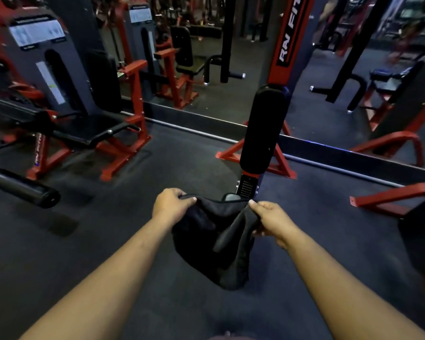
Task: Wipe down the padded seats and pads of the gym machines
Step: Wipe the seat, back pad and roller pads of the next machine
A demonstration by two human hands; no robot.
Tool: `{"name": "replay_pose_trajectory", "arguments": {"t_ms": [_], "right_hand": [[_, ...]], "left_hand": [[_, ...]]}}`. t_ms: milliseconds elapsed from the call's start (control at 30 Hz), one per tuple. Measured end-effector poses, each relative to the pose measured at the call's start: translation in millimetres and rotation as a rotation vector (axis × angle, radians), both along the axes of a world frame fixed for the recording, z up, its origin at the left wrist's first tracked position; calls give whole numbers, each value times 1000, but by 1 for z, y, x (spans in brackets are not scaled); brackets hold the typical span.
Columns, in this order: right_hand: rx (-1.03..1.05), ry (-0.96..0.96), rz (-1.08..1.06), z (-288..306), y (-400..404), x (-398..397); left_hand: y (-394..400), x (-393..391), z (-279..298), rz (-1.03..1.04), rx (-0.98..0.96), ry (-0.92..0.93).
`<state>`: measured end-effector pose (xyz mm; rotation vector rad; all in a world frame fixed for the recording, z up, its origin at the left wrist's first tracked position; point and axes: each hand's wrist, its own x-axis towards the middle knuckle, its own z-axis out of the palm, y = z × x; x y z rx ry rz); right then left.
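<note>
A black cloth [214, 239] hangs between my two hands in the lower middle of the view. My left hand [171, 203] grips its left top corner. My right hand [271, 220] pinches its right top edge. Straight ahead stands a tall black upright pad [264, 128] on a red-framed machine, just beyond the cloth. Off to the left is a machine with a black padded seat [91, 127]. A black roller pad [22, 187] sticks out at the far left. A dark round pad [421, 239] shows at the right edge.
Dark rubber floor [145, 187] lies all around. A mirror wall [231, 69] runs behind the machines and reflects more red frames. Red base legs [282, 165] spread beside the upright pad, and a red frame bar [390, 196] reaches in from the right.
</note>
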<state>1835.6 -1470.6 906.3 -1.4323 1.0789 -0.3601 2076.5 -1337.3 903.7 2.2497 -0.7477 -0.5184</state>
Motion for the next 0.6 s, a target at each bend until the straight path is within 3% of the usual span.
{"name": "replay_pose_trajectory", "arguments": {"t_ms": [100,200,333,433,500,600], "right_hand": [[23,21,58,-6,7,37],[-61,32,159,-13,10,67],[-330,79,173,-26,11,93],[-293,54,236,-26,10,103],[-362,154,360,-26,7,107],[-204,117,437,-24,-2,110]], "left_hand": [[-9,-18,-11,26,-184,290],[-19,-33,-14,-68,-298,437],[-30,-33,-16,-131,-358,461],[-36,-21,-21,-98,-370,608],[-41,-12,-24,-126,-356,673],[-49,2,-27,-240,-382,668]]}}
